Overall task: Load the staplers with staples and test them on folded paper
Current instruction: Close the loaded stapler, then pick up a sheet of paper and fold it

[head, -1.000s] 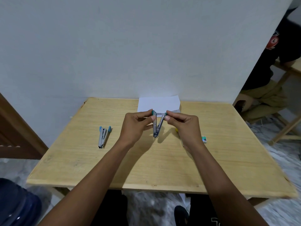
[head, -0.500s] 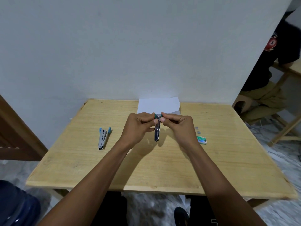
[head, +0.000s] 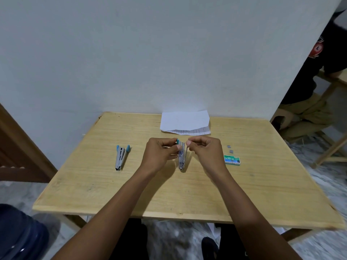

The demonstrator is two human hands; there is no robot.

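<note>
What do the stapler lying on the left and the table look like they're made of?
The stapler looks like shiny bare metal, given its silvery glint, with blue tips, probably plastic. The table seems pale matte wood; grain lines run across its top.

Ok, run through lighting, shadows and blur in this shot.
Head view: soft, even light; the left hand and right hand cast faint shadows on the table toward the wearer; the stapler they pinch is slightly soft; the floor below is smeared; wide-angle bending splays the table's edges.
</note>
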